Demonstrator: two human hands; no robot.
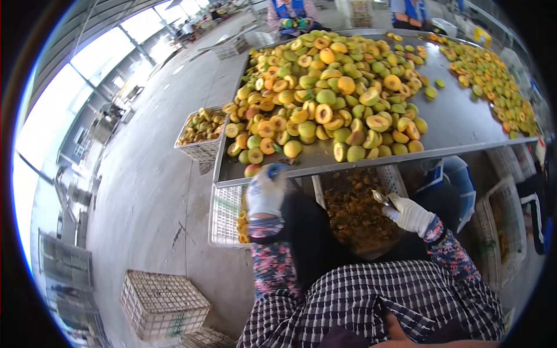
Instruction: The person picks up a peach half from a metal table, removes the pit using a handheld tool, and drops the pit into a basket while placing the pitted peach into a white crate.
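My left hand (266, 194), in a white glove with blue at the fingertips, is at the near left edge of the metal table (464, 124). It is blurred, and its fingers do not show clearly. Right by it lies a reddish-yellow peach (252, 170). In my right hand (412, 214), also in a white glove, is a small shiny metal tool (380, 198), above a crate (394, 181) of brown pits and scraps. A large heap of peaches (325, 93), many cut in half with pits showing, covers the table's left and middle.
White crates hold halved peaches (200, 124) left of the table and yellow pieces (242, 226) below my left hand. Another heap (493, 81) lies on the table's right. An upturned crate (165, 301) stands on the floor. A person (293, 14) sits across the table.
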